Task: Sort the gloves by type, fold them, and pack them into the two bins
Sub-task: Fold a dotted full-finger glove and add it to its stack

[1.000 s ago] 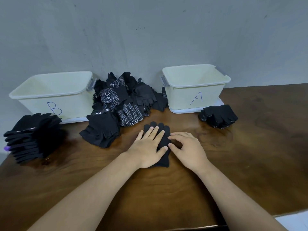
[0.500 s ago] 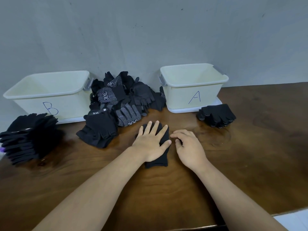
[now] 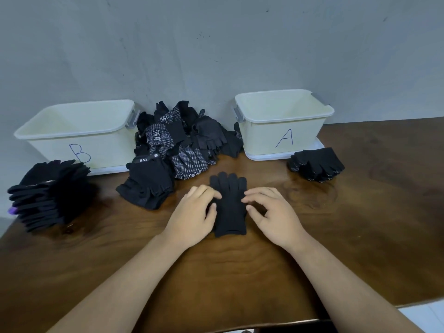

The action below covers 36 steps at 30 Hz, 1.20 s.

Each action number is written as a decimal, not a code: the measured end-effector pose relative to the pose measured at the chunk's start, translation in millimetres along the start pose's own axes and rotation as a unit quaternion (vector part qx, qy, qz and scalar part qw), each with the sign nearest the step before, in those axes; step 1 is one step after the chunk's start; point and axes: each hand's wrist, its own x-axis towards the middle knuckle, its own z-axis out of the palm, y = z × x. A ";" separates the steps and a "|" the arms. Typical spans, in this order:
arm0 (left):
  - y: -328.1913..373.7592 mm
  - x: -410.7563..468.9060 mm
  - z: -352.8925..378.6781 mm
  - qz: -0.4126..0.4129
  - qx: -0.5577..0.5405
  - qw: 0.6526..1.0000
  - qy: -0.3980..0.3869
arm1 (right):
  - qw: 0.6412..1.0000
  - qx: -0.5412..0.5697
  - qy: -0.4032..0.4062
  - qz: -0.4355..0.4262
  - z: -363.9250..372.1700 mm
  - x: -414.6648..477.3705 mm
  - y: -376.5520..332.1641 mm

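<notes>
- A black knit full-finger glove (image 3: pixel 229 207) is lying flat on the dark brown wooden table (image 3: pixel 240 272), its fingers pointing toward the grey wall (image 3: pixel 216 44) and its cuff toward the person.
- The left hand (image 3: pixel 194 212) is resting at the glove's left edge, with its curled fingers and thumb pinching the fabric there.
- The right hand (image 3: pixel 274 215) is sitting at the glove's right edge. Its bent fingertips are touching the knit and its thumb is just beside the edge. Whether it is actually gripping the fabric I cannot tell.
- A cream plastic bin marked B (image 3: pixel 48 150) is standing at the back left, against the wall.
- A cream plastic bin marked A (image 3: pixel 264 138) is standing on a white lid at the back right.
- A loose heap of black gloves (image 3: pixel 182 143), some of them white-dotted, is lying between the two bins.
- Black fingerless gloves (image 3: pixel 149 186) labelled 5.11 are spilling from the front of the heap, near the left hand.
- A tall stack of black gloves (image 3: pixel 48 191) is sitting in front of bin B, at the table's left edge.
- A small stack of black dotted gloves (image 3: pixel 317 164) is lying just in front of bin A's right corner.
</notes>
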 end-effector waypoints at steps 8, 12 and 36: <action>0.6 -30.8 -8.1 0.066 -0.012 0.996 -0.053 | 0.985 -0.041 -0.100 -0.137 -0.3 -9.7 -10.6; 2.6 -29.1 -7.2 0.061 -0.013 0.997 -0.052 | 0.982 -0.079 -0.078 -0.155 3.5 -10.4 -12.5; 1.3 -16.8 -4.8 -0.025 -0.101 0.992 -0.073 | 0.980 0.135 -0.147 -0.017 -14.6 -10.2 -28.6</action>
